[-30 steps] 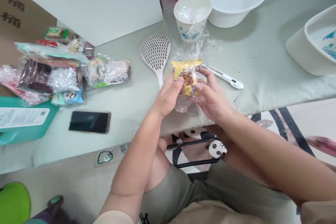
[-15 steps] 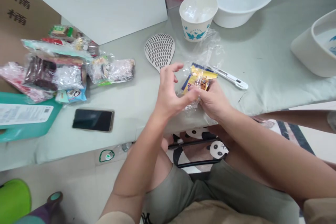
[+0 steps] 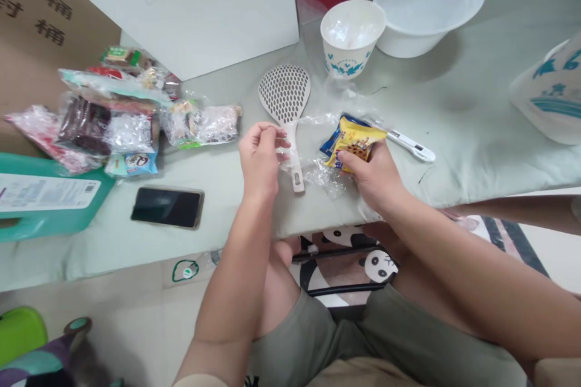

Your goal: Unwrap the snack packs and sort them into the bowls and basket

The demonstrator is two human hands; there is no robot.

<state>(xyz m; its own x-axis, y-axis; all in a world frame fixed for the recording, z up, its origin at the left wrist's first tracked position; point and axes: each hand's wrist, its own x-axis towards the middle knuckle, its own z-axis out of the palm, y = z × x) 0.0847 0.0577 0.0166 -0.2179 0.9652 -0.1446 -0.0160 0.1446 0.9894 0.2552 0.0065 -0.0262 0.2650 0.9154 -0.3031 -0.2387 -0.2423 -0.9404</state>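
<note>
My right hand point(image 3: 380, 174) grips a yellow snack packet point(image 3: 356, 142), thumb across its front. A blue packet point(image 3: 331, 140) lies against the back of the yellow one. My left hand point(image 3: 261, 160) is closed at the left of the skimmer handle, fingers curled with clear plastic wrap point(image 3: 285, 160) at their tips. More crinkled wrap spreads on the cloth between the two hands. The grey slotted skimmer point(image 3: 285, 94) lies just beyond my left hand. Behind the packets, partly covered, is a white utility knife point(image 3: 413, 146).
A paper bucket point(image 3: 351, 42) with plastic inside stands beside a white bowl point(image 3: 422, 9). Bagged snacks point(image 3: 104, 121), a teal jug point(image 3: 49, 193) and a phone point(image 3: 167, 207) occupy the left. At the right edge is a white printed container point(image 3: 551, 97). Boxes stand behind; another person's arm point(image 3: 517, 211) shows at right.
My left hand has moved left, away from the packets, uncovering the skimmer handle. The yellow packet shows more plainly in my right hand. The container at the right edge has turned, showing its blue print.
</note>
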